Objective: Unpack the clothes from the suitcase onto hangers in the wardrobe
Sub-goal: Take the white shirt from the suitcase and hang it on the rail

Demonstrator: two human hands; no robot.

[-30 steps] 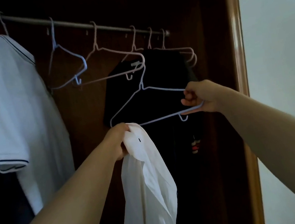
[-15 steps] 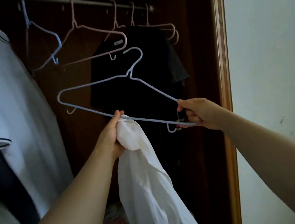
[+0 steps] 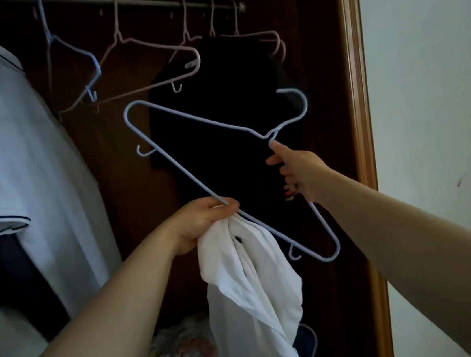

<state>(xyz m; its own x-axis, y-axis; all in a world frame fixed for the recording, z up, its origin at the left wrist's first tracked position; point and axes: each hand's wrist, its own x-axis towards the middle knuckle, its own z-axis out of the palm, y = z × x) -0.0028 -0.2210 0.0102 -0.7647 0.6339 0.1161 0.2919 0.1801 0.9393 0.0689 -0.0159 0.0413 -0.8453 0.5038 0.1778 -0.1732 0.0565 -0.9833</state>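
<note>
In front of the dark wooden wardrobe (image 3: 359, 100), beside a pale wall (image 3: 433, 90), the left hand (image 3: 204, 222) clutches the bunched white shirt (image 3: 249, 282) — the tilted blue hanger (image 3: 184, 170) touches its fingers — while the right hand (image 3: 300, 172) grips that hanger just below its neck.

Hem of white shirt (image 3: 254, 296) below bottom edge; part of hanger (image 3: 220, 124) behind right hand (image 3: 300, 172).
</note>
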